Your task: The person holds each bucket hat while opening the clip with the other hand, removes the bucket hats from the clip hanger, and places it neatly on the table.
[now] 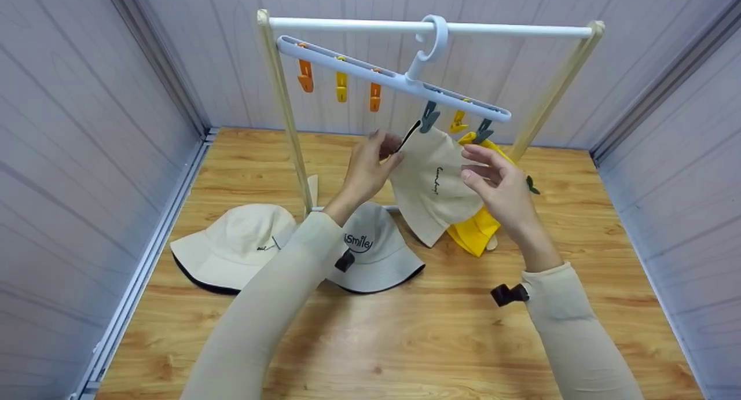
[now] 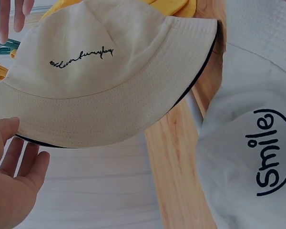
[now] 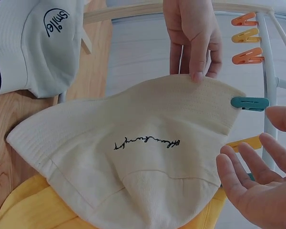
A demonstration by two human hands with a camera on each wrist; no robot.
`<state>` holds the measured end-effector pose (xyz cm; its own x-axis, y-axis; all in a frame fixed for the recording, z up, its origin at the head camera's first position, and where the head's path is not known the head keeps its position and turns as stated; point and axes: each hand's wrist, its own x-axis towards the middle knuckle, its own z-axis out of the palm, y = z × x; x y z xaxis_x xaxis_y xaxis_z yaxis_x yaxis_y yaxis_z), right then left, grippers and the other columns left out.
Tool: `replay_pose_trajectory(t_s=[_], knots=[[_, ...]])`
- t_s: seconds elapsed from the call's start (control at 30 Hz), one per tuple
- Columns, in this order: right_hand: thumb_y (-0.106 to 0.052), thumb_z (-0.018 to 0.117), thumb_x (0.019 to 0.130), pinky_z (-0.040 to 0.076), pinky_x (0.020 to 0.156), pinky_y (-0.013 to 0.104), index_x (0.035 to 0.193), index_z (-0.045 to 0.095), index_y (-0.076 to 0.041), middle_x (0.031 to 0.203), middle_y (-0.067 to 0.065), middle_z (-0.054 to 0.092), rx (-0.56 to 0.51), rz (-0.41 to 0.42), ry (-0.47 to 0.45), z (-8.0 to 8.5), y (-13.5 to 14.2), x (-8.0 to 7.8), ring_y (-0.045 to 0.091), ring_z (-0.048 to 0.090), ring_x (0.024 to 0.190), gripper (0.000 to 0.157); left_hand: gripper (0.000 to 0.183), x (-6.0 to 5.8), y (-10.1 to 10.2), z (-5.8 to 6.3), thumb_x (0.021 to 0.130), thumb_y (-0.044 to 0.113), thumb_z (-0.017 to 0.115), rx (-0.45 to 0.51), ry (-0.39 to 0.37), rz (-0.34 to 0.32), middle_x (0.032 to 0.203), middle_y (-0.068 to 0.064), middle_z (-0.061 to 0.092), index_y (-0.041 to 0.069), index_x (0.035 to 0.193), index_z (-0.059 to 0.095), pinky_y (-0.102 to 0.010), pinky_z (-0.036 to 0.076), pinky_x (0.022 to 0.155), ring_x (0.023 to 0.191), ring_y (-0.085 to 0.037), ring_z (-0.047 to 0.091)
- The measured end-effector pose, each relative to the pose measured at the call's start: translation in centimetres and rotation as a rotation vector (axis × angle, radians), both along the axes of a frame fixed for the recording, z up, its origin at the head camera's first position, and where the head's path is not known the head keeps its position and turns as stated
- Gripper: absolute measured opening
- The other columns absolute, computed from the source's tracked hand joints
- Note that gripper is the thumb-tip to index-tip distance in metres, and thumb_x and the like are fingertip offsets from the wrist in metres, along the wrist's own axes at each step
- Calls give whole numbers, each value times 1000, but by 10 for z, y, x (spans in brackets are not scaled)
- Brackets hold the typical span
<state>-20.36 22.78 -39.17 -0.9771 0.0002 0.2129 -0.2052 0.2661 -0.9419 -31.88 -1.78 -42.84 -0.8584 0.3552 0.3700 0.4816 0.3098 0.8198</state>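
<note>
A cream bucket hat [image 1: 434, 180] with black script hangs tilted, its brim caught in a dark green clip [image 3: 250, 103] of the hanger. My left hand [image 1: 369, 165] pinches the brim's edge between thumb and fingers, left of that clip. On the other side of the hat, my right hand [image 1: 499, 186] has its fingers spread and loosely bent, with nothing held. Behind the cream hat hangs a yellow hat [image 1: 477, 232], partly hidden, under another dark green clip [image 1: 483, 131]. A yellow clip [image 1: 459, 121] hangs between the two green ones.
The pale hanger [image 1: 393, 79] slopes down to the right from the rack's white bar [image 1: 347, 24]. Orange and yellow clips hang on its left half. A grey "Smile" hat [image 1: 376, 249] and another cream hat [image 1: 231, 243] lie on the wood-look surface [image 1: 463, 342]. Panel walls stand around.
</note>
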Motion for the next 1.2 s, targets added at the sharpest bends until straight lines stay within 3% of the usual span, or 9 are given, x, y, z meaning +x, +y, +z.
replay_pose_trajectory(t_s=[0.37,0.67,1.0,1.2], knots=[[-14,67,106,52,110,29,151,54,-4,146,14,60,-19,8,26,6,-19,-16,32,61,132,48,20,1,3,-1,105,10,68,10,-24,-10,115,-13,67,1,123,65,-26,59,94,106,-21,67],[-12,65,107,47,116,34,153,52,-6,149,11,59,-29,0,53,14,-30,-30,27,60,135,48,17,3,3,0,106,9,66,-4,2,-34,112,-15,69,-1,119,65,-27,59,93,105,-23,68],[-11,64,107,38,124,38,156,47,-2,153,12,56,-15,-15,108,15,-39,-35,26,53,143,53,15,4,5,1,107,11,65,0,-60,-49,111,-11,69,2,119,66,-28,58,89,103,-20,68],[-13,64,107,38,124,34,159,43,-3,158,13,52,-41,-4,77,21,-42,-40,25,50,146,57,15,5,5,1,106,9,65,9,-81,-51,111,-12,69,1,119,65,-28,59,85,100,-21,68]])
